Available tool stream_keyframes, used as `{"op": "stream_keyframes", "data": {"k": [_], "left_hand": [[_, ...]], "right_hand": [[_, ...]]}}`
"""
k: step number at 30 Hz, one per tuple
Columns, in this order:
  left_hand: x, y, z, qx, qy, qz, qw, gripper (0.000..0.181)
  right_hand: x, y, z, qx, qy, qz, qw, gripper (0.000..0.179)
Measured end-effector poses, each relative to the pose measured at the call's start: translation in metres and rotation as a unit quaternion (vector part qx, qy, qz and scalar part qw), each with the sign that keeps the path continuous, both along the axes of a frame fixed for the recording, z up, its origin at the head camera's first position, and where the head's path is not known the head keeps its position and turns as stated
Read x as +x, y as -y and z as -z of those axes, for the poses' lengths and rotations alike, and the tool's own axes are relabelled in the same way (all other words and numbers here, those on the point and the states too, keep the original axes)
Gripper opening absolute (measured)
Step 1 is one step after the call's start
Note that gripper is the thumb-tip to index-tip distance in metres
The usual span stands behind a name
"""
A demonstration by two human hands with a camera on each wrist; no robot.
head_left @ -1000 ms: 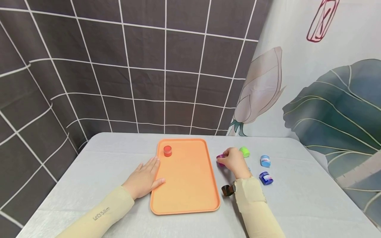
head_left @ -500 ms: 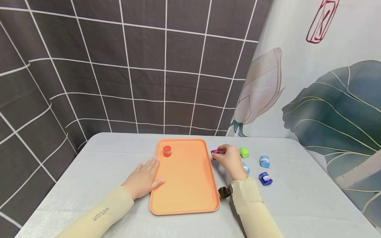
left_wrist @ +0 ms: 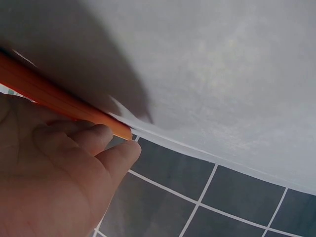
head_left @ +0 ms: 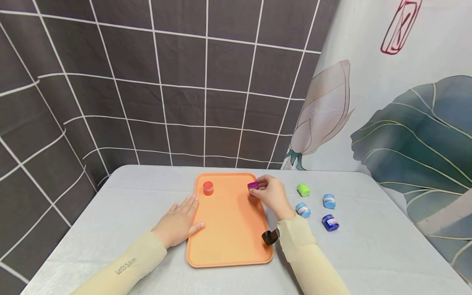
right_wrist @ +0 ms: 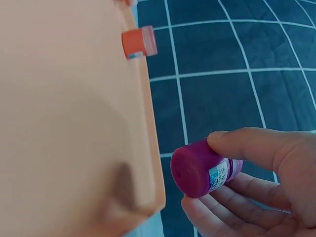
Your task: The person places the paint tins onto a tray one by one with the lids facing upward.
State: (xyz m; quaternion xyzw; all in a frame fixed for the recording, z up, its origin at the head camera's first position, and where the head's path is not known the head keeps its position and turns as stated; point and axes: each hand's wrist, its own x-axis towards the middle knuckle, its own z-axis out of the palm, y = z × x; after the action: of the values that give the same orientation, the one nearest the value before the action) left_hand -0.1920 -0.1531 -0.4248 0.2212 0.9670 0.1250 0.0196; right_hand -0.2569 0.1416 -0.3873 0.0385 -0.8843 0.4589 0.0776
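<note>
On the tray (head_left: 226, 229) — red jar (head_left: 208, 189).

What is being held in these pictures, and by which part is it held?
The right hand holds the purple paint jar by its sides.

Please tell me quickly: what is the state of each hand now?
Left hand: open, resting at the edge of the shallow orange rectangular tray.
Right hand: closed, holding the small purple cylindrical jar.

You have a purple jar (head_left: 253, 186), a red jar (head_left: 208, 189), a lime-green jar (head_left: 303, 189), two light-blue jars (head_left: 329, 201), a dark-blue jar (head_left: 330, 222), an orange tray (head_left: 226, 229) and a dark, white-gridded backdrop (head_left: 183, 104).
</note>
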Motion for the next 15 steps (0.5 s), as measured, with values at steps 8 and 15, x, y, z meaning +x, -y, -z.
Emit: {"op": "stream_keyframes", "data": {"k": [8,15], "left_hand": [[0.001,0.001,0.000,0.002,-0.003,0.000,1.0000,0.080],[0.003,0.000,-0.002,0.006,-0.002,0.001,1.0000,0.080]], "right_hand": [[-0.008,0.020,-0.001,-0.032,-0.004,-0.023,0.9992,0.031],[-0.016,0.037,0.006,-0.073,0.009,-0.036,0.9966,0.031]]}}
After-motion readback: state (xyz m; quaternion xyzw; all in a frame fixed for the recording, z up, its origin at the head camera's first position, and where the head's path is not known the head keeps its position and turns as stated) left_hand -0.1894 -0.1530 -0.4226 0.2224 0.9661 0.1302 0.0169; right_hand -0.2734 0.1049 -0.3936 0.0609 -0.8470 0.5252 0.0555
